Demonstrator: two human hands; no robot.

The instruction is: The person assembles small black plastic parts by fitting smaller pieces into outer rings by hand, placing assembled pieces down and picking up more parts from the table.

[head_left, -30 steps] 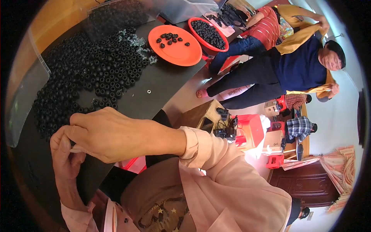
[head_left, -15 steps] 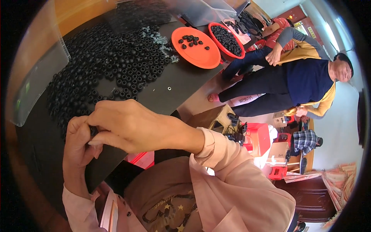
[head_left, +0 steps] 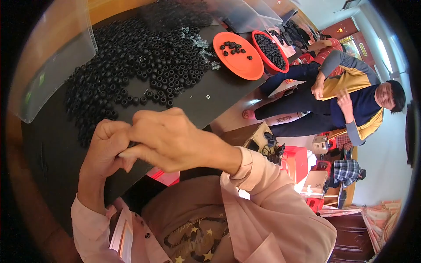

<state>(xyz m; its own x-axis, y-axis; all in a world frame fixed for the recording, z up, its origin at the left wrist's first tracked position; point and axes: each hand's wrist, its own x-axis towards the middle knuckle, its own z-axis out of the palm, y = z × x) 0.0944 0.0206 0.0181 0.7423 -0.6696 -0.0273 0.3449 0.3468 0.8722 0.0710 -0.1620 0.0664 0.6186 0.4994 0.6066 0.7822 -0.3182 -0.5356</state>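
My left hand (head_left: 103, 151) and my right hand (head_left: 169, 140) meet above the near side of the dark table, fingers closed against each other. A small black part (head_left: 132, 143) shows as a dark bit pinched between them; the fingers hide most of it. Just beyond my hands spreads a large heap of small black hollow round pieces (head_left: 131, 61). Small metal springs (head_left: 193, 41) lie along its right side. An orange-red plate (head_left: 245, 68) to the right carries several black pieces (head_left: 232, 47).
Past the plate stands a red basin (head_left: 285, 70) full of black pieces. A small pale ring (head_left: 208, 97) lies on the dark tabletop (head_left: 193, 109). Clear plastic bins stand at the left (head_left: 57, 65) and back (head_left: 250, 15). A person (head_left: 351, 96) stands on the right, near cartons and red stools.
The whole view has shifted, so the table and heap sit farther right. My hands stay pressed together, with the right hand's fingers slightly turned. The standing person has raised one hand.
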